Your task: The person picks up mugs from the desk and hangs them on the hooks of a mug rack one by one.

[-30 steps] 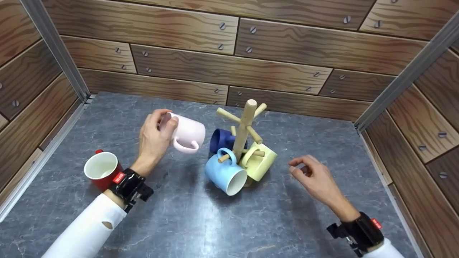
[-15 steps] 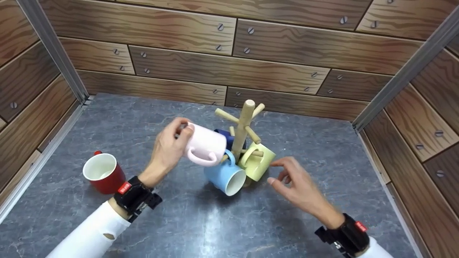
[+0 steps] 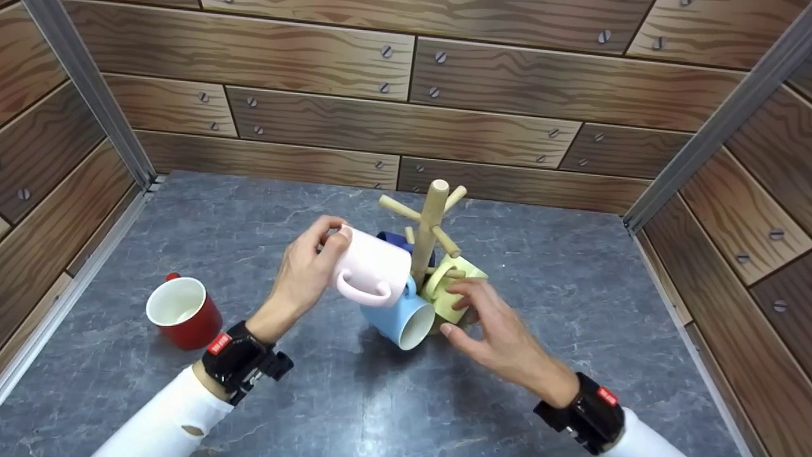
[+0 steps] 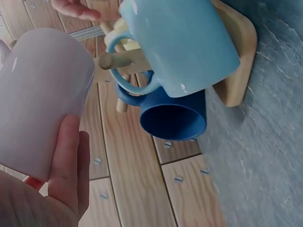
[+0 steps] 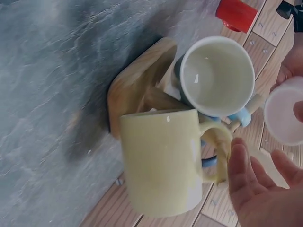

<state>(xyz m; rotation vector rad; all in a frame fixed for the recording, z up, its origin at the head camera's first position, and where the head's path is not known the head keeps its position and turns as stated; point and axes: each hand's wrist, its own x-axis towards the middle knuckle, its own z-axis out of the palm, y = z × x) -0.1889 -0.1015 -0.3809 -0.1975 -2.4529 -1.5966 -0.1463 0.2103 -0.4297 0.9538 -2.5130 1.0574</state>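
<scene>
My left hand [image 3: 303, 270] grips a pale pink mug [image 3: 374, 263] by its rim end, with the handle facing down toward me. The mug is held in the air in front of the wooden mug tree [image 3: 424, 244]. On the tree's lower pegs hang a light blue mug [image 3: 390, 320], a yellow mug [image 3: 444, 304] and a dark blue mug [image 4: 175, 116], the last mostly hidden in the head view. My right hand [image 3: 501, 339] is beside the yellow mug, its fingers loosely bent and holding nothing. The right wrist view shows those fingertips close to the yellow handle [image 5: 220, 137]; contact cannot be told.
A red mug [image 3: 190, 324] with a white inside stands upright on the grey marbled table [image 3: 304, 393], left of my left wrist. Upper pegs [image 3: 401, 208] stick out from the tree's post. Wood-patterned walls [image 3: 317, 120] enclose the back and sides.
My left hand has carried the pink mug right and toward me, up to the tree, where it now overlaps the blue mugs. My right hand has moved left to the yellow mug.
</scene>
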